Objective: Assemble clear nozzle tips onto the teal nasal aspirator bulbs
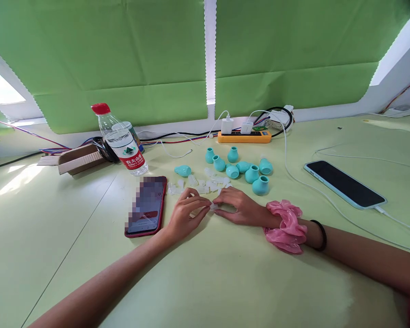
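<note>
Between the fingertips of both hands is a small clear plastic piece [213, 207], partly hidden by the fingers. My left hand [187, 212] pinches it from the left, thumb and forefinger together. From the right, my right hand [237, 206] grips its other side; a pink scrunchie [287, 226] circles that wrist. Just beyond the fingers lie several clear and whitish plastic pieces [193, 181] in a loose heap. Behind and to the right sit several turquoise bulb-shaped pieces with open necks [260, 186], and one more turquoise bulb [182, 171] lies on its side at the left.
A phone in a red case [146, 207] lies left of my left hand. A water bottle [125, 143] stands behind it, near an open cardboard box [80, 159]. An orange power strip [244, 137] with chargers lies at the back. A charging phone [345, 183] and white cable are at right.
</note>
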The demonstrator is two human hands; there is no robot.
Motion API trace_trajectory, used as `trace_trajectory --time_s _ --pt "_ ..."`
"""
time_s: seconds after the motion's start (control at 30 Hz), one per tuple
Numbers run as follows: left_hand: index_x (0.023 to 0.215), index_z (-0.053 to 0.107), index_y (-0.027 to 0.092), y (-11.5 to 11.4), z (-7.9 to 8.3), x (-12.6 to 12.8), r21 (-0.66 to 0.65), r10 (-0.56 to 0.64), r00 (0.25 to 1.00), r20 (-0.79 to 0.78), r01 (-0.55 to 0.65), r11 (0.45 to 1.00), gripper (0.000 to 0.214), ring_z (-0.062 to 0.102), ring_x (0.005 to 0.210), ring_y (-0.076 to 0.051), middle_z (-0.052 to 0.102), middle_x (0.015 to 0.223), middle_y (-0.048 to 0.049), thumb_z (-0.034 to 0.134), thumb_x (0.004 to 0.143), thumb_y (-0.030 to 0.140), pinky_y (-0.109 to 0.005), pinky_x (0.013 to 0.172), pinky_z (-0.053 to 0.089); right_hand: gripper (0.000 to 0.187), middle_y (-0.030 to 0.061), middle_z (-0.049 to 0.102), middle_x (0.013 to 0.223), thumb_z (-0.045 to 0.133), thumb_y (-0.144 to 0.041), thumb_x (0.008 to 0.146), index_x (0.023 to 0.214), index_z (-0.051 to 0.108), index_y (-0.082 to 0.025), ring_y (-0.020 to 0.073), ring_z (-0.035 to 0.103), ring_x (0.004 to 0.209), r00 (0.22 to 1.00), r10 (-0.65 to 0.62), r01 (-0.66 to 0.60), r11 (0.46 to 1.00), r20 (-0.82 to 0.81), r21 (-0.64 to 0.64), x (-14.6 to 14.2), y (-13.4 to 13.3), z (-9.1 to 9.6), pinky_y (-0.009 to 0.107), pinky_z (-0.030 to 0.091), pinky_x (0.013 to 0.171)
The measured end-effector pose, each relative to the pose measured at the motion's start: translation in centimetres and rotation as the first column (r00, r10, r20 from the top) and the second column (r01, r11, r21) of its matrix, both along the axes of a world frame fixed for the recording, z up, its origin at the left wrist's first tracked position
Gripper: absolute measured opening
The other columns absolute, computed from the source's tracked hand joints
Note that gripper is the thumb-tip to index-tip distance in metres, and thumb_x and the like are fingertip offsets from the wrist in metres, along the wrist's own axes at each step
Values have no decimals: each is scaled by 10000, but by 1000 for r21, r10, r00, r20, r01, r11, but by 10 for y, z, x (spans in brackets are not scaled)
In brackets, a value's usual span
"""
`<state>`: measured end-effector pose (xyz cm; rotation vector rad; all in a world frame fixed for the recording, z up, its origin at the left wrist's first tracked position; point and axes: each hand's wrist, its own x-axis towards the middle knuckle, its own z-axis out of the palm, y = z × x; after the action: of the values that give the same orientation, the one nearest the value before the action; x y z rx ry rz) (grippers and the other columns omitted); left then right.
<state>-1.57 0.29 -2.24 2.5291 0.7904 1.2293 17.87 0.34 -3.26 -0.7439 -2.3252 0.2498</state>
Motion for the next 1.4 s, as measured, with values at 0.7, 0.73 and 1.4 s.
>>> trace_trajectory --time_s 0.7,0.73,1.4 --pt "816 645 180 -2 3 1 -26 19 997 -70 -21 999 148 496 766 -169 645 771 -59 519 743 150 -324 687 447 180 53 611 825 535 -241 777 944 528 -173 172 555 800 1000 -15 15 1000 -1 -1 0 0 1 318 447 711" --pt "828 642 177 -2 3 1 -25 27 998 -65 -28 999 150 495 768 -171 645 770 -59 518 747 153 -326 686 448 180 53 610 821 533 -243 779 944 529 -172 171 554 796 1000 -16 16 1000 1 0 -1 0 1 316 447 707" --pt "838 626 150 1 -3 0 -18 47 995 -90 -48 999 109 455 784 -170 621 778 -65 558 760 184 -300 682 440 167 45 597 779 520 -254 795 934 546 -165 153 526 755 999 3 -3 1000 38 -4 0 0 0 291 419 693"
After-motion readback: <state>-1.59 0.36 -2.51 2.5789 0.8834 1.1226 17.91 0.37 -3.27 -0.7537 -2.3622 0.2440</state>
